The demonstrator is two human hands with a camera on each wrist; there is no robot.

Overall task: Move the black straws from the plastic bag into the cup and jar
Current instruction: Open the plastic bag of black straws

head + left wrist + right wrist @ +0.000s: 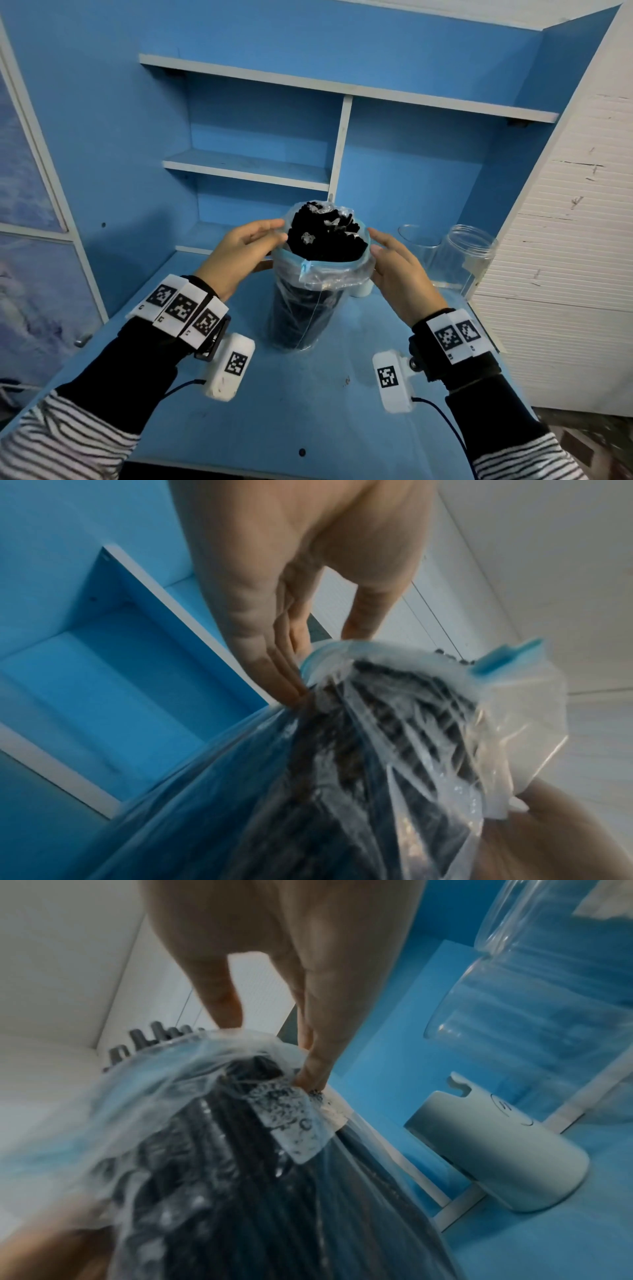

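Surface: blue table (pixel 308 404), scuffed, set into a blue alcove with white-edged shelves (pixel 246 169) behind it. White ribbed panel (pixel 565 240) stood out past the right hand; a pale patterned panel out past the left hand.

Plastic bag (pixel 308 308) stood upright on the table directly between the two hands, mouth open upward. The clear film was folded down into a collar around the mouth, a blue zip strip running along the rim, with a blue slider tab (pixel 507 656) on it.

Left hand (pixel 239 253): fingers extended and close together, fingertips (pixel 291 691) pressed into the bag's rim on its own side, thumb on the upper edge of the rim. Fingers were not wrapped round the bag.

Right hand (pixel 400 277): mirrored on the opposite side of the rim, fingers straight, fingertips (pixel 315 1074) against the folded collar beside a white label on the film, thumb at the rim. The wrist views were motion-blurred, so finer contact could not be read.

Black straws (pixel 325 240): a dense bundle standing on end inside the bag, tips rising above the rim, level with the fingertips of both hands.

Beyond the right hand, away from the bag: a clear cup (pixel 418 243) and, just beside it, a clear wide-mouth jar (pixel 469 257), both upright; no straws seen inside either. A small white cylindrical object (pixel 496 1153) stood on the table close under the right hand, next to the bag.
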